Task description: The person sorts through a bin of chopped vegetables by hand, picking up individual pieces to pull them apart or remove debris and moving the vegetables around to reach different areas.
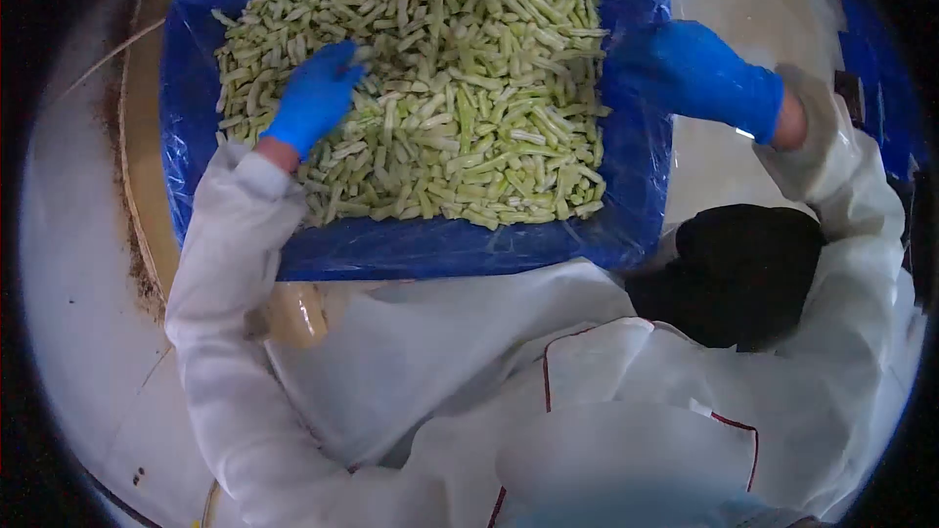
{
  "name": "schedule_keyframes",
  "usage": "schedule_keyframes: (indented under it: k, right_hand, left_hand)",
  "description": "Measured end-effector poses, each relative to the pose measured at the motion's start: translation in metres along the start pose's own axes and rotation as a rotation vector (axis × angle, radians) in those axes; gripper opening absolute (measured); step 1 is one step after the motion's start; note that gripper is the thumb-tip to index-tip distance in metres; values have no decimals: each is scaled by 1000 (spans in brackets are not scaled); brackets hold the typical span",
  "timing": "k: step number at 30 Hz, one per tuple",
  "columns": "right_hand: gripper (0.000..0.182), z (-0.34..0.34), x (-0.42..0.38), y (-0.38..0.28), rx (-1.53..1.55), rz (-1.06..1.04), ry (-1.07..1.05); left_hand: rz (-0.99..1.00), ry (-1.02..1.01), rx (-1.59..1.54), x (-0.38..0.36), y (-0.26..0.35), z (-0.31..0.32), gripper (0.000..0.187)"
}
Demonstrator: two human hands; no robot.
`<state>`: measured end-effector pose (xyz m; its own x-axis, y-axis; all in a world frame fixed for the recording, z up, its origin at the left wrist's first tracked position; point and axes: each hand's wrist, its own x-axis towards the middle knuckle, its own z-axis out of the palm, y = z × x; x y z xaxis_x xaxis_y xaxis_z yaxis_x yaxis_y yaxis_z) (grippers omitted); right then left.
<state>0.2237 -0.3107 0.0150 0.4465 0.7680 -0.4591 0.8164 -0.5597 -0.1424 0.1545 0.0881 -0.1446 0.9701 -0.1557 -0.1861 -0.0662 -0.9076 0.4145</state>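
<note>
A blue crate (411, 252) lined with clear plastic film holds a wide layer of pale green cut vegetable strips (469, 108). My left hand (318, 98), in a blue glove, rests over the strips on the left side, its fingers pointing up and right; the fingers are partly apart and I see nothing held. At the crate's right wall is my right hand (699, 73), also blue-gloved, beside the strips. Its fingertips are dark and blurred against the blue wall, so whether they hold anything cannot be told.
A pale floor (78, 264) with brown stains lies to the left. Below the crate is the white coat (636, 372) I wear. A black object (748, 269) shows between my body and right arm. Blue objects (880, 78) stand at the far right edge.
</note>
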Motion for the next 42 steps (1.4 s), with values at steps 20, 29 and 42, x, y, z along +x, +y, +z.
schedule_keyframes:
  k: [20,29,42]
  right_hand:
    - [81,68,157,-55,-8,274,485]
    - [46,84,210,-216,375,-486,615]
    - [34,39,42,-94,513,-310,202]
  left_hand:
    - [-282,58,-574,-67,29,-59,44]
    - [-303,224,-554,-62,28,-91,34]
    - [267,-130,-346,-94,86,-48,28]
